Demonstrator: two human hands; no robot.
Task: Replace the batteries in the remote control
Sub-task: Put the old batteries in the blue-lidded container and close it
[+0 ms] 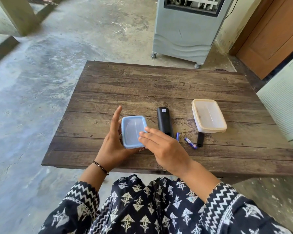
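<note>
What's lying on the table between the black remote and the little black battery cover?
In the head view, two small blue batteries lie on the wooden table between the black remote and the black battery cover.

Left hand [114, 146] cradles a blue-lidded rectangular plastic box [133, 131]; right hand [162, 146] fingertips rest on its lid, left of the black remote control [164, 122].
</note>
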